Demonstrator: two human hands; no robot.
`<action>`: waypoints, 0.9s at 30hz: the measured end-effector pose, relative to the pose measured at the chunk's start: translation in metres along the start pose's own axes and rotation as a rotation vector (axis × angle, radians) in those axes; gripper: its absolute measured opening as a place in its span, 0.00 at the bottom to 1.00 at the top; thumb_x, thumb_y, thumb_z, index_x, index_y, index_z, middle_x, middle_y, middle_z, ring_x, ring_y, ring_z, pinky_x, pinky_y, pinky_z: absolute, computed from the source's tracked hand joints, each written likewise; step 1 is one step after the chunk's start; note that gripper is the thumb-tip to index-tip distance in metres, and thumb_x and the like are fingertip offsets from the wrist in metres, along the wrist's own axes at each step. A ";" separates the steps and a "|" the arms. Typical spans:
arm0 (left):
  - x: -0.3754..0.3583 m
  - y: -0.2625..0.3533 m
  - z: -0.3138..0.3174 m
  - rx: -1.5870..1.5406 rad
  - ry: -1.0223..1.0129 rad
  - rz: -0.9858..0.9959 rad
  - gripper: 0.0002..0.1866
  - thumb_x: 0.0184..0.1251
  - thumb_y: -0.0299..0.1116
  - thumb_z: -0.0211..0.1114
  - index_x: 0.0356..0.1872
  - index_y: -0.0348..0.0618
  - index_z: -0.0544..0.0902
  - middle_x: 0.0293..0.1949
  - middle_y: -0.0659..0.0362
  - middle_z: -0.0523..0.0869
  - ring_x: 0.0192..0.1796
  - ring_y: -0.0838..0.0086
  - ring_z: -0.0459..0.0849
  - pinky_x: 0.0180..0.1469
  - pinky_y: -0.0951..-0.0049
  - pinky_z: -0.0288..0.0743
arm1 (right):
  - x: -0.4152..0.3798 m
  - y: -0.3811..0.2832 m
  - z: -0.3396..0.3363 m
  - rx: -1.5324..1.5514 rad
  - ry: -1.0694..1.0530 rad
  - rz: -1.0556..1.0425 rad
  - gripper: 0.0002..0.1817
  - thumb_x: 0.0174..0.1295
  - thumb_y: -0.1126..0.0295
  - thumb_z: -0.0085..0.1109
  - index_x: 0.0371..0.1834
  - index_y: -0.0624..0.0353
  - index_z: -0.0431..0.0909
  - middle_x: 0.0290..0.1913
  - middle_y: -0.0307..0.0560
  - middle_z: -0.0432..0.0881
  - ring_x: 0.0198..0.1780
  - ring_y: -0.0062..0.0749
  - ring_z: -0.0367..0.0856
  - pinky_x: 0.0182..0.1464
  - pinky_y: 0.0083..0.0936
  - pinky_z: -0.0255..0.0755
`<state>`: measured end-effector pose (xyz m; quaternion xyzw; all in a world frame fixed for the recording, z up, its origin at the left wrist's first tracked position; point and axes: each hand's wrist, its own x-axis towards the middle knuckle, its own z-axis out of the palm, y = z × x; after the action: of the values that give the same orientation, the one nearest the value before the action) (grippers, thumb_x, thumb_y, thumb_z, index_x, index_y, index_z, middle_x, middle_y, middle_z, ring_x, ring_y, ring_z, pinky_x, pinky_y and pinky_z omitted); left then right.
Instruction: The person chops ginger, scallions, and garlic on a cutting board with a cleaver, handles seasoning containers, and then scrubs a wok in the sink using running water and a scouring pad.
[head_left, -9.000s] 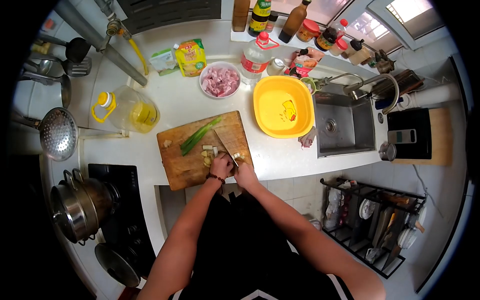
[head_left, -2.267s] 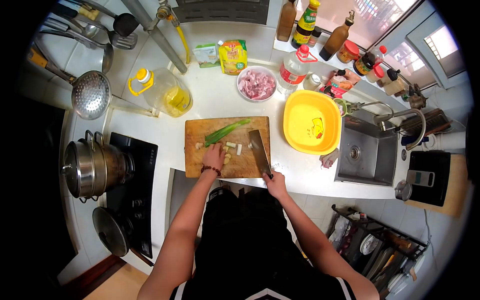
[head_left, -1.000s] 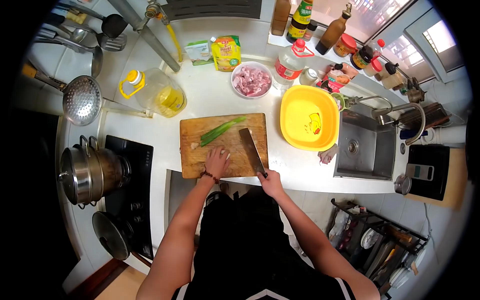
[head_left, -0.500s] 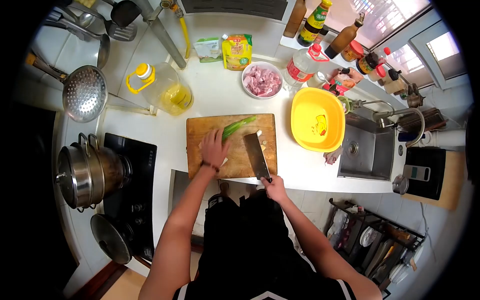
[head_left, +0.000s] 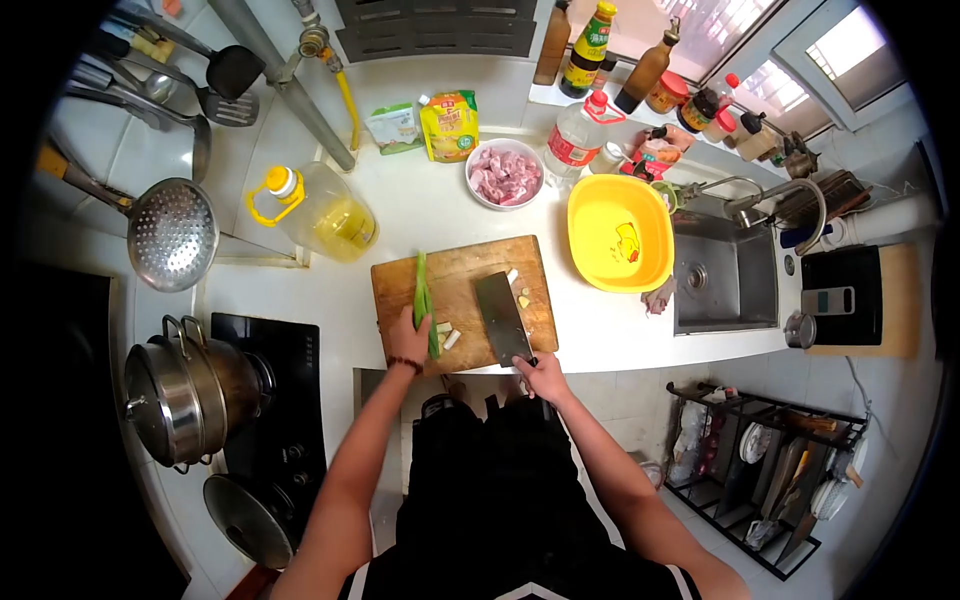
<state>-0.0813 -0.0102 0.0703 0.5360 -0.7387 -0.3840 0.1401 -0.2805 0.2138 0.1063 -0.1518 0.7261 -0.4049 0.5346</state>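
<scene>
My left hand [head_left: 408, 338] is closed around a green onion [head_left: 421, 285] at the left side of the wooden cutting board [head_left: 460, 265]. The green leaves point away from me. Just right of that hand lie short white onion pieces [head_left: 452, 340]. In my right hand [head_left: 543, 376] is the handle of a cleaver [head_left: 502, 312], its broad blade lying over the board's right half. Beyond the blade, near the right edge, small pale pieces [head_left: 523, 301] rest on the wood; their kind is hard to tell.
Behind the board stand a bowl of raw meat [head_left: 504, 204], a yellow basin [head_left: 620, 275] and a large oil jug [head_left: 325, 212]. The sink [head_left: 735, 300] is at the right. A steamer pot [head_left: 165, 400] and a lidded pan [head_left: 248, 520] sit on the stove at the left.
The green onion has swung from a rightward slant to nearly straight away from me, as my left hand moved left and nearer. White pieces now show beside it. The cleaver stays in my right hand.
</scene>
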 end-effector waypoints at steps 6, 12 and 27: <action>-0.033 -0.031 0.029 -0.126 0.047 -0.075 0.19 0.71 0.40 0.68 0.54 0.39 0.82 0.39 0.42 0.88 0.44 0.47 0.87 0.47 0.51 0.79 | 0.018 0.003 0.022 0.034 -0.050 -0.039 0.17 0.74 0.65 0.61 0.26 0.61 0.76 0.14 0.38 0.72 0.12 0.22 0.70 0.15 0.25 0.63; -0.030 -0.055 0.018 0.076 0.182 0.041 0.15 0.73 0.36 0.66 0.54 0.38 0.83 0.50 0.47 0.82 0.50 0.51 0.83 0.52 0.54 0.78 | 0.016 -0.004 0.030 0.059 -0.043 -0.036 0.17 0.74 0.67 0.60 0.25 0.59 0.72 0.13 0.39 0.71 0.11 0.23 0.69 0.15 0.27 0.61; 0.090 -0.056 -0.032 0.098 0.099 0.122 0.15 0.68 0.26 0.68 0.54 0.40 0.82 0.53 0.49 0.81 0.53 0.50 0.82 0.56 0.57 0.79 | 0.055 -0.050 0.050 -0.103 -0.008 -0.130 0.18 0.73 0.62 0.62 0.25 0.60 0.76 0.15 0.38 0.73 0.13 0.22 0.71 0.18 0.27 0.64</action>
<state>-0.0578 -0.1121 0.0334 0.5146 -0.7801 -0.3110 0.1731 -0.2670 0.1250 0.1025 -0.2277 0.7323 -0.4004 0.5016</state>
